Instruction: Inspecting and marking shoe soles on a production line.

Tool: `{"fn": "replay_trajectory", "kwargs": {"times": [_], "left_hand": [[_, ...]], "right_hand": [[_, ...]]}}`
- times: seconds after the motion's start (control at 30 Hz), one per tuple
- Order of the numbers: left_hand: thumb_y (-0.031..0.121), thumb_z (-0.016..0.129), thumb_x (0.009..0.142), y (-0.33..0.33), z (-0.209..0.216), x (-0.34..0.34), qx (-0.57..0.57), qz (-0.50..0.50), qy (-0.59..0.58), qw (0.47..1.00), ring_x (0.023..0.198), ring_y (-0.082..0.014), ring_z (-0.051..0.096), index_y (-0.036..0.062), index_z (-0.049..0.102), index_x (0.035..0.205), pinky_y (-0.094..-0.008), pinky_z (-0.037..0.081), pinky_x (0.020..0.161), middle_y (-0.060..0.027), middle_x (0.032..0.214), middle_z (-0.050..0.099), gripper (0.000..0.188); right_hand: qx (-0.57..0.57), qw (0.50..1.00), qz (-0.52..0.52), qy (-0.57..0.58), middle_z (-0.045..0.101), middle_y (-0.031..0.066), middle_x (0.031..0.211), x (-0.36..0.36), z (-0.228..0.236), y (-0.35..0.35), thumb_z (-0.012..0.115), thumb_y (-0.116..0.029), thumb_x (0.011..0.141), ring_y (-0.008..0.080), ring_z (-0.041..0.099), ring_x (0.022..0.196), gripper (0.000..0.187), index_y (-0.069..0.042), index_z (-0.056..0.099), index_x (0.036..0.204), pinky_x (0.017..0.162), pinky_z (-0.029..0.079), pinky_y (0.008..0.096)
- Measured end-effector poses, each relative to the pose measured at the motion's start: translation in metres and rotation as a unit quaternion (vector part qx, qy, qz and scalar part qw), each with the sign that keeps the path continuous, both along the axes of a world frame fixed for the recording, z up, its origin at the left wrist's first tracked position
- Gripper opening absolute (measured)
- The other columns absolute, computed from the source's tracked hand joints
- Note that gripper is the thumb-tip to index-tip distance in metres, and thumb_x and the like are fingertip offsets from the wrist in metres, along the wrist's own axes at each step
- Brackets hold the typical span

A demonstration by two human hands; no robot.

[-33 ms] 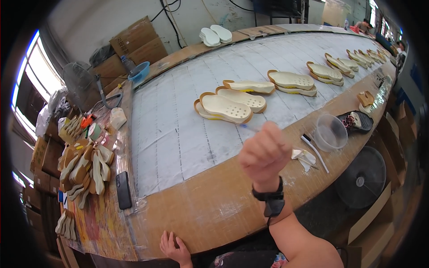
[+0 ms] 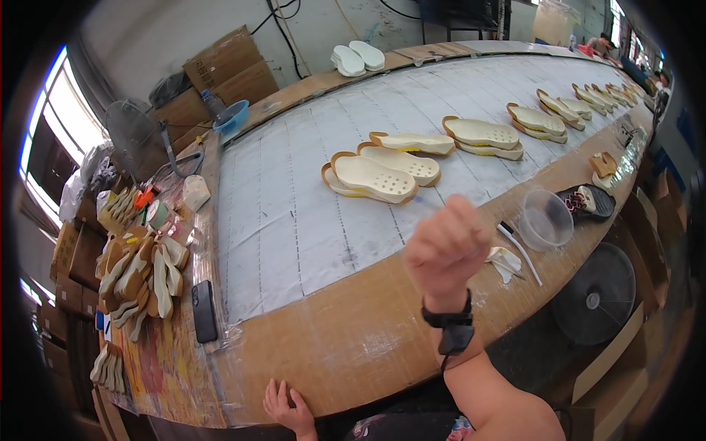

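My right hand (image 2: 450,246) is raised over the near side of the conveyor-like white sheet, its fingers closed. A thin, blurred thing with a bluish end sticks out of it toward the shoe soles; its kind cannot be made out. Just beyond lie cream soles (image 2: 371,178) with tan edges and small holes, stacked in an overlapping group. My left hand (image 2: 289,408) rests with fingers apart on the brown near edge of the table, holding nothing. A black band with a small device (image 2: 456,334) is on my right wrist.
More soles (image 2: 482,134) run in a row to the far right. Near the right edge are a clear plastic tub (image 2: 546,219), a white-and-black brush-like stick (image 2: 520,253), crumpled white scrap (image 2: 504,261) and a dark shoe (image 2: 588,202). A phone (image 2: 204,312) and piled soles (image 2: 143,275) lie left.
My right hand has shifted slightly to the right, with the thin blue-ended thing moving along. My left hand stays in place.
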State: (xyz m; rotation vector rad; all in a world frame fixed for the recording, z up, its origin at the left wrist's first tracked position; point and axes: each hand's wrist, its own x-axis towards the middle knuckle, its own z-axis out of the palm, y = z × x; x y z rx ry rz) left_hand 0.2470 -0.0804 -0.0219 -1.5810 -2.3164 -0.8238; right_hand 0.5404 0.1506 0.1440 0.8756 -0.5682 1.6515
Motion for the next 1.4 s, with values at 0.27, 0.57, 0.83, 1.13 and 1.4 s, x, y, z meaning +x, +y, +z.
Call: {"fn": "replay_trajectory", "kwargs": {"times": [0.27, 0.57, 0.83, 1.13, 1.4], "left_hand": [[0.015, 0.055, 0.076, -0.007, 0.008, -0.003, 0.01, 0.019, -0.006, 1.0, 0.108, -0.0315, 0.047, 0.002, 0.062, 0.093, -0.0451, 0.029, 0.096, -0.0136, 0.114, 0.055, 0.023], [0.017, 0.057, 0.073, -0.003, 0.002, -0.013, 0.007, 0.033, -0.038, 0.999, 0.11, -0.029, 0.047, 0.0035, 0.063, 0.093, -0.0459, 0.026, 0.098, -0.0127, 0.114, 0.055, 0.025], [0.017, 0.058, 0.071, -0.007, 0.008, -0.023, 0.004, 0.041, -0.06, 0.997, 0.108, -0.0289, 0.048, 0.0054, 0.063, 0.092, -0.0479, 0.026, 0.097, -0.0112, 0.113, 0.056, 0.024], [0.015, 0.059, 0.07, -0.007, 0.021, -0.019, 0.004, 0.004, -0.061, 0.998, 0.107, -0.0304, 0.048, 0.0053, 0.061, 0.095, -0.0441, 0.027, 0.096, -0.0132, 0.114, 0.054, 0.026], [0.016, 0.054, 0.085, 0.034, 0.079, -0.021, 0.085, -0.218, -0.564, 0.792, 0.126, -0.0244, 0.031, -0.0005, 0.033, 0.131, -0.0386, 0.031, 0.098, -0.0152, 0.134, 0.036, 0.053]], "right_hand": [[-0.385, 0.746, -0.458, -0.293, 0.05, 0.0026, 0.072, 0.019, -0.031, 0.062, 0.049, -0.007, 0.083, 0.0112, 0.044, 0.064, 0.008, -0.005, 0.051, 0.091, 0.061, 0.039, 0.0237], [-0.226, 0.257, -0.623, -0.703, 0.06, 0.0235, 0.098, 0.01, -0.181, 0.213, 0.058, -0.023, 0.079, 0.0332, 0.058, 0.091, 0.035, 0.003, 0.056, 0.103, 0.079, 0.044, 0.0363], [-0.277, 0.277, -0.597, -0.7, 0.06, 0.0206, 0.098, -0.046, -0.174, 0.214, 0.053, -0.015, 0.075, 0.0337, 0.056, 0.095, 0.031, 0.0, 0.058, 0.102, 0.081, 0.043, 0.037], [-0.384, 0.499, -0.17, -0.758, 0.052, 0.0106, 0.111, -0.11, -0.107, 0.144, 0.054, -0.005, 0.078, 0.0231, 0.051, 0.097, 0.04, -0.005, 0.046, 0.117, 0.076, 0.044, 0.0438], [-0.308, 0.747, 0.187, -0.559, 0.049, 0.0066, 0.117, -0.101, -0.088, -0.033, 0.05, -0.016, 0.082, 0.0226, 0.05, 0.099, 0.04, -0.01, 0.044, 0.122, 0.076, 0.044, 0.0442]]}}
